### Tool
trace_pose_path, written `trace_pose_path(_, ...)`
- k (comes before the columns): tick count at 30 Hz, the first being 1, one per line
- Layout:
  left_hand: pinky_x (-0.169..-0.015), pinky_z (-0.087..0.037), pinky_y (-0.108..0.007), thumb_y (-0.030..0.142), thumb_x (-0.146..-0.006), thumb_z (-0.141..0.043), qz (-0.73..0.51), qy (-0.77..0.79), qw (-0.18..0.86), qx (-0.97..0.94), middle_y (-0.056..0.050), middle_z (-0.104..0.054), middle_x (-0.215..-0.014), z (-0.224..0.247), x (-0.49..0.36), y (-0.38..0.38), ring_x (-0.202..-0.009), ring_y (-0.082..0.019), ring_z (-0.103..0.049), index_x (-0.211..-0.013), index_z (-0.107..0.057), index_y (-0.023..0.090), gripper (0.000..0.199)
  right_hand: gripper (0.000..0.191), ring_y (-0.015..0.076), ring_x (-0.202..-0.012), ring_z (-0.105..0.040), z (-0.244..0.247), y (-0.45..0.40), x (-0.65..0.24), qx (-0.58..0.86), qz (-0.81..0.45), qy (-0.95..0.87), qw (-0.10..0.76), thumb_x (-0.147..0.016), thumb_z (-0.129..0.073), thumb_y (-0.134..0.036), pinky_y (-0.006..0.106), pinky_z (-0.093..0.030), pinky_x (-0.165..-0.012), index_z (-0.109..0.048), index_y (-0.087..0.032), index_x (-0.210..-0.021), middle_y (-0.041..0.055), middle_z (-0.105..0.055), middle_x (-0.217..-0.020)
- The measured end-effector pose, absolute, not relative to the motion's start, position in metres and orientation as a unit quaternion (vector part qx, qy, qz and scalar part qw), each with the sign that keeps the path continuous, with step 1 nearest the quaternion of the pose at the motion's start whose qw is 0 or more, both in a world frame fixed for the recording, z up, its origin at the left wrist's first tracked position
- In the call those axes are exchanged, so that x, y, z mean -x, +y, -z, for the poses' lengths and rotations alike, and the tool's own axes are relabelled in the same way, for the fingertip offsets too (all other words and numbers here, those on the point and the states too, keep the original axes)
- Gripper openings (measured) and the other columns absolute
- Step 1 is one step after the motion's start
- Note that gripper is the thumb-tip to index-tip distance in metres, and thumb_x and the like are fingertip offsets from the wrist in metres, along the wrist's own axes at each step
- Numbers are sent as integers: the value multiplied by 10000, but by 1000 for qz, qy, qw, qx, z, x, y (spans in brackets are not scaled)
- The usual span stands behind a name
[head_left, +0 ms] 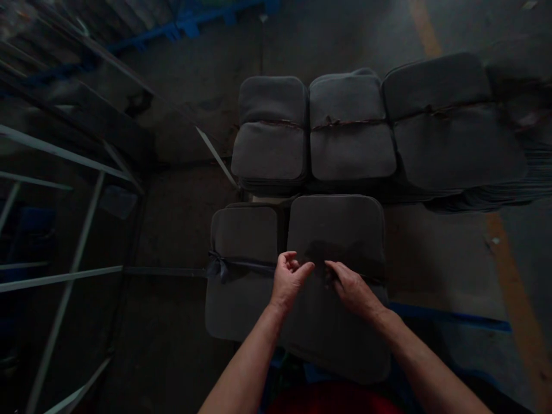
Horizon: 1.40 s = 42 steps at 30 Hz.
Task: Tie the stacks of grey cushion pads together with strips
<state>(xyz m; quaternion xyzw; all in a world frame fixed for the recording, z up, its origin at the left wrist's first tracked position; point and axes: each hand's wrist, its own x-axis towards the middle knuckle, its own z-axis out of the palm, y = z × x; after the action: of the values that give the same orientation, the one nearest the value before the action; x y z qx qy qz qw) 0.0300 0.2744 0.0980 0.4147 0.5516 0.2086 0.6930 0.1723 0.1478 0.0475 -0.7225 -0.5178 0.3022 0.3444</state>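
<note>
Head view: both hands, left hand [288, 280] and right hand [351, 288], pinch a dark tie [254, 265] on the grey pad stack [336, 230].

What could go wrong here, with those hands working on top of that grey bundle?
The light is very dim, so the dark strap is hard to see, and the left hand and right hand may fumble it. The bundle under the hands seems to overhang its near edge, so pressing there might tip it. The loose sheets fanning out beside the far stacks could slide off.
</note>
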Motion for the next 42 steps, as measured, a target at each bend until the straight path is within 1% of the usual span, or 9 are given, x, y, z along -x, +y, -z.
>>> trace_pose_path(3,-730,-491,-241,149,-485,-895,-166,518,716,-437,17,-597,-846,-102,-23,269,-760,-117,-608,-1218,-530,166,819,419,215,-1053,-649,-45,141,-179,714,-341,-470,391,-866,-423,-141,386,-530,-947,-610,-180,-1240,98,-680,-1137)
trace_pose_path(6,-747,-501,-271,80,-530,-824,-160,541,716,-411,-37,-667,-850,-98,-20,262,-785,-155,-647,-1176,-574,128,694,260,211,-941,-672,-50,140,-184,701,-380,-426,428,-867,-513,-225,350,-540,-851,-707,-220,-1040,56,-711,-1015)
trace_pose_path(11,-781,-537,-287,209,-649,-789,-213,570,704,-367,-52,-677,-876,-96,-23,254,-823,-156,-654,-1081,-624,129,470,238,194,-837,-684,-49,147,-180,708,-396,-365,458,-903,-562,-345,306,-553,-759,-731,-235,-1029,44,-720,-973)
trace_pose_path(14,-766,-554,-280,283,-677,-785,-224,558,721,-344,-59,-679,-954,-104,-28,250,-864,-159,-654,-1067,-650,148,435,335,157,-613,-645,-43,149,-176,712,-409,-327,469,-944,-516,-454,268,-536,-583,-721,-219,-1068,37,-705,-826)
trace_pose_path(18,-663,-531,-234,339,-715,-776,-210,542,743,-331,-81,-686,-1048,-110,-39,238,-872,-164,-647,-1077,-666,160,418,408,164,-549,-637,-39,151,-173,721,-411,-295,473,-917,-533,-512,272,-525,-522,-671,-192,-1129,44,-698,-794)
trace_pose_path(25,-875,-520,-306,198,-592,-868,-168,522,747,-376,-114,-721,-1045,-102,-53,217,-964,-211,-672,-1020,-684,150,468,255,215,-671,-682,-48,156,-172,761,-364,-304,443,-898,-541,-439,302,-523,-612,-636,-220,-987,53,-708,-771)
trace_pose_path(32,-738,-521,-311,444,-795,-741,-196,502,722,-434,-80,-681,-854,-106,-51,213,-743,-178,-633,-861,-767,158,295,352,221,-644,-678,-43,158,-171,753,-349,-320,457,-891,-526,-493,317,-538,-588,-715,-213,-990,70,-719,-785)
trace_pose_path(38,-1050,-445,-340,419,-893,-640,-255,462,692,-493,-97,-653,-1198,-123,-67,205,-1156,-232,-592,-945,-787,218,254,407,290,-982,-706,-36,150,-172,745,-330,-356,457,-850,-534,-478,385,-582,-828,-727,-188,-1062,132,-728,-1091)
trace_pose_path(42,-1178,-316,-354,411,-933,-552,-244,551,645,-470,-62,-391,-1553,-122,-90,188,-1400,-259,-404,-997,-782,214,309,456,293,-1056,-690,-24,142,-173,738,-327,-393,440,-900,-472,-462,419,-575,-908,-711,-148,-1129,164,-703,-1166)
